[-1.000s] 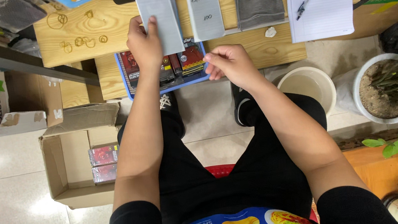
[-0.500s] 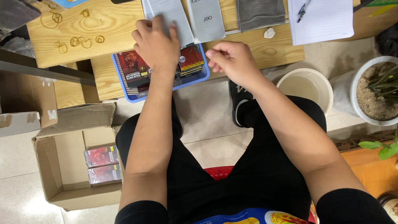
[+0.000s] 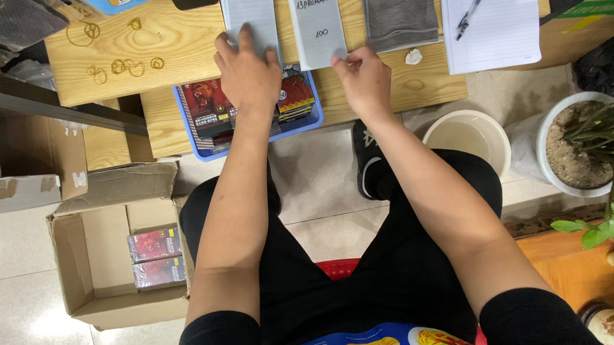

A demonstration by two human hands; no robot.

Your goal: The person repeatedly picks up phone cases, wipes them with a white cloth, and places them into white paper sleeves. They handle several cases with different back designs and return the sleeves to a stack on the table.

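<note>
Left hand (image 3: 250,74) is flat on a grey rectangular sheet (image 3: 247,4) lying on the wooden bench (image 3: 111,40), fingers spread and pressing down on its near end, not pinching anything. Sheet's long axis runs 12-to-6, far end pointing to 12, away from the person. Just beside it at 3 o'clock is a pale card w/ handwriting (image 3: 316,19), same 12-to-6 orientation, also flat on the bench. Right hand (image 3: 364,79) sits at that card's 6 o'clock corner, fingers curled narrow w/ tips touching the card's near edge; can't tell if it's actually pinching it.

Under the left wrist there's a blue tray (image 3: 198,143) of red packets. Further toward 3: a folded grey cloth (image 3: 398,1), then a lined paper (image 3: 495,17) w/ a pen (image 3: 475,2) lying tilted on it. Down at 8 o'clock, an open cardboard box (image 3: 91,257) on the floor.
</note>
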